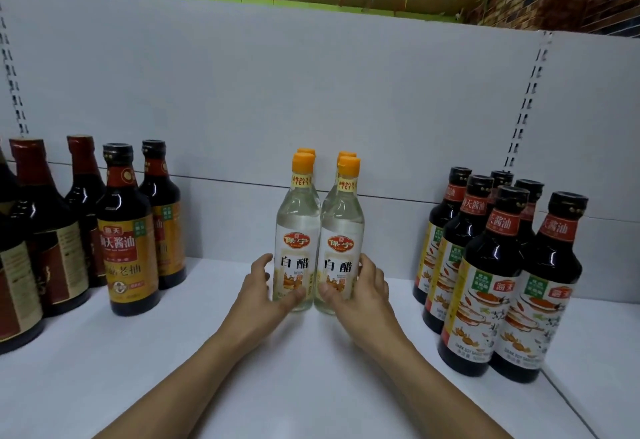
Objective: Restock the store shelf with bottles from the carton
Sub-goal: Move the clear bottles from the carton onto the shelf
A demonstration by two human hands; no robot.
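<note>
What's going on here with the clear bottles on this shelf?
A person is stocking a white shelf. Their left hand grips the left clear bottle and their right hand grips the right clear bottle; both stand upright, side by side, with two more orange-capped bottles behind. Dark sauce bottles stand in groups at either side. No carton is in view.

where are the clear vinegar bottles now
Head view: the clear vinegar bottles stand centred on the shelf between dark soy bottles, left hand and right hand gripping the front pair.
</note>
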